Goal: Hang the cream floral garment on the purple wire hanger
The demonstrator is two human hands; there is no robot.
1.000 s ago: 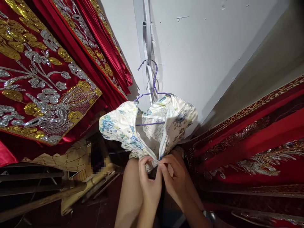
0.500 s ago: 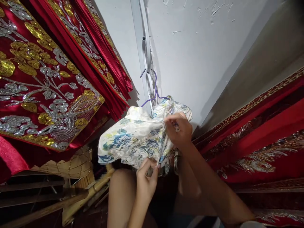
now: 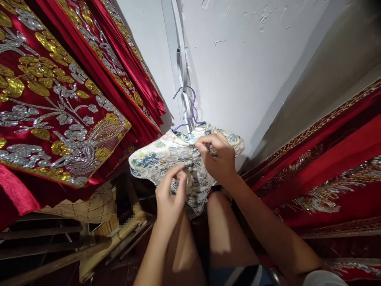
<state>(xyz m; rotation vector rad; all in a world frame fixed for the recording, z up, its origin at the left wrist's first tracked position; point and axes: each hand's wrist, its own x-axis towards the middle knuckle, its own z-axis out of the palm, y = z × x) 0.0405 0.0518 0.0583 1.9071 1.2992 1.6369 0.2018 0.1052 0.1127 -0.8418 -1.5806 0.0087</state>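
Note:
A small white dress with a blue flower print [image 3: 157,157] hangs on a purple wire hanger [image 3: 190,113], whose hook sits on a white rail on the wall. My right hand [image 3: 216,157] pinches the fabric near the collar, at the top of the front seam. My left hand [image 3: 171,194] is lower, its fingertips on the fabric at the middle of the dress front. Both forearms reach up from the bottom of the view.
Red satin garments with gold and silver sequin embroidery [image 3: 56,103] hang close on the left, and more red embroidered cloth [image 3: 327,174] fills the right. A white wall [image 3: 238,59] stands behind. Wooden planks and woven items [image 3: 89,210] lie low on the left.
The open dress front has been drawn together. My right hand went up from the hem to the collar. My left hand left the hem and now rests at mid-front.

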